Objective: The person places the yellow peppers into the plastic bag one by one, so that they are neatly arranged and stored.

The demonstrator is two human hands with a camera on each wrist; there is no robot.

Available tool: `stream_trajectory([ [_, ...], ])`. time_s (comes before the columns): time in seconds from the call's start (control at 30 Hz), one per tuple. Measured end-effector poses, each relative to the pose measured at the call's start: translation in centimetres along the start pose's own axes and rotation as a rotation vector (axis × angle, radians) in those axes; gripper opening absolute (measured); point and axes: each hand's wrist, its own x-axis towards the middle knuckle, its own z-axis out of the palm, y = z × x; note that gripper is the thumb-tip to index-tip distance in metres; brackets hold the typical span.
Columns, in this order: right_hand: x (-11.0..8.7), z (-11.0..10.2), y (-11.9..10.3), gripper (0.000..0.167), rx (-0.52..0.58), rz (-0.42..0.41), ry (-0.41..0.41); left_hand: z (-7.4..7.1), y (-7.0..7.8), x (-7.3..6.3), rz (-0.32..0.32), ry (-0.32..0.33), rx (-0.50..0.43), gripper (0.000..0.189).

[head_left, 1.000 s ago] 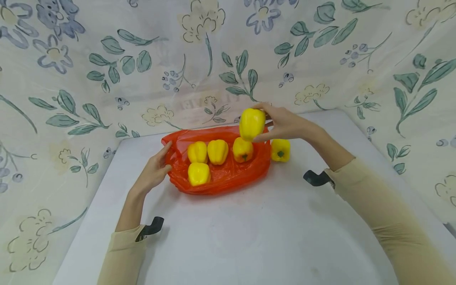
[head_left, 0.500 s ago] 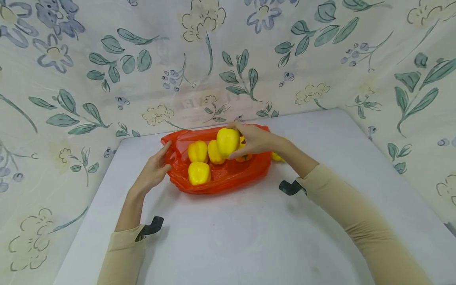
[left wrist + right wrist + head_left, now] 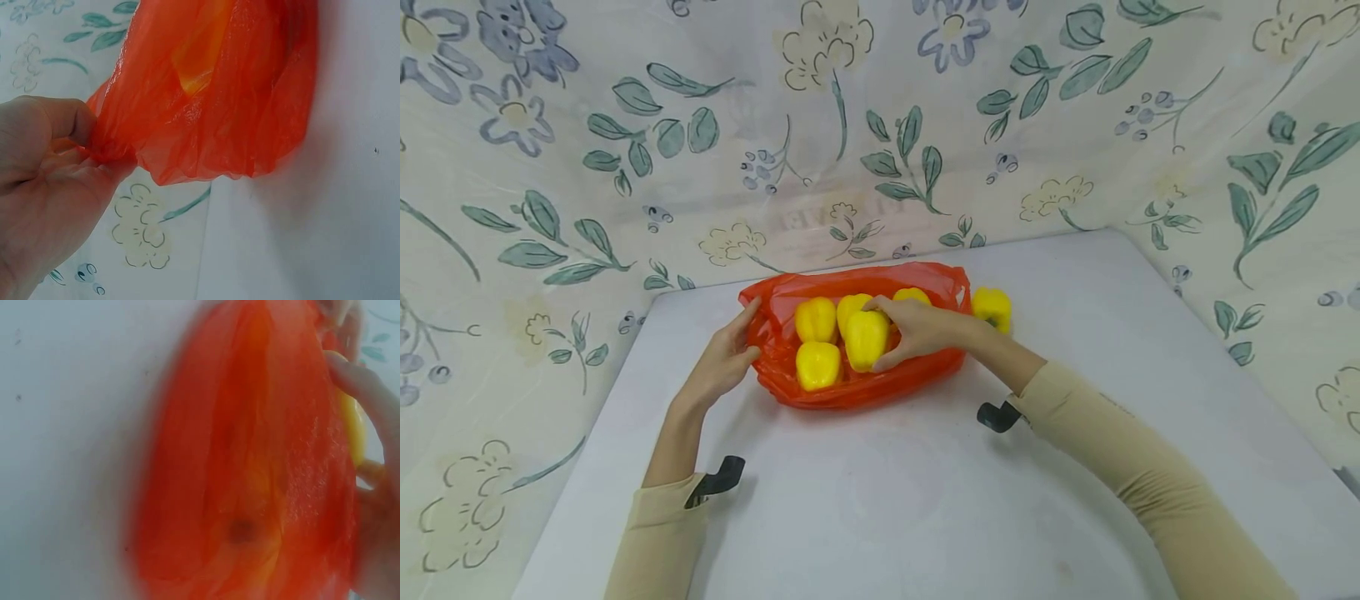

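Observation:
A red plastic bag (image 3: pixel 917 371) lies with its mouth spread on the white table, several yellow bell peppers inside. My left hand (image 3: pixel 724 358) pinches the bag's left edge; in the left wrist view the thumb and fingers (image 3: pixel 78 122) grip the gathered plastic. Over the bag's middle, my right hand (image 3: pixel 917 329) holds a yellow bell pepper (image 3: pixel 866 341) between thumb and fingers. To its left sit two peppers, one (image 3: pixel 816 320) behind the other (image 3: pixel 818 366). Another pepper (image 3: pixel 853 307) is partly hidden behind the held one, and one more (image 3: pixel 912 296) shows above my right hand.
One yellow bell pepper (image 3: pixel 992 308) rests on the table outside the bag, at its right end, partly covered by my right wrist. The white table (image 3: pixel 880 500) meets a flower-printed cloth (image 3: pixel 880 100) at the back. A dark wrist mount (image 3: pixel 998 417) juts from the right sleeve.
My right hand has carried the pepper left and down, from above the bag's right end into its middle. The left hand has stayed at the bag's edge.

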Motion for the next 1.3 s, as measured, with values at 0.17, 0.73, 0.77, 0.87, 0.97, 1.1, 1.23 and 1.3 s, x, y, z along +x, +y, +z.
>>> stream_trajectory([
  [0.17,0.0,0.5,-0.2,0.092,-0.005,0.001,-0.027,0.1,-0.1,0.0,-0.004,0.002,0.001,0.079],
  [0.73,1.1,2.3,-0.1,0.089,-0.028,0.026,-0.125,0.2,-0.5,0.1,-0.001,0.000,-0.003,0.078],
  [0.77,1.1,2.4,0.0,0.088,-0.025,0.028,-0.130,0.2,-0.5,0.1,-0.002,0.001,-0.001,0.078],
  [0.87,1.2,2.5,-0.1,0.087,-0.015,0.025,-0.139,0.2,-0.5,0.1,-0.005,-0.001,0.002,0.078],
  [0.97,1.3,2.7,-0.1,0.086,-0.020,0.023,-0.141,0.2,-0.4,0.2,-0.010,-0.003,-0.001,0.078],
  [1.1,1.4,2.9,-0.1,0.087,-0.027,0.020,-0.143,0.2,-0.4,0.2,-0.010,-0.002,-0.003,0.079],
  [1.23,1.4,3.0,-0.1,0.088,-0.028,0.024,-0.146,0.3,-0.4,0.2,-0.009,0.002,0.002,0.079],
  [1.3,1.4,3.0,-0.1,0.088,-0.029,0.025,-0.143,0.3,-0.4,0.2,-0.005,0.004,0.004,0.078],
])
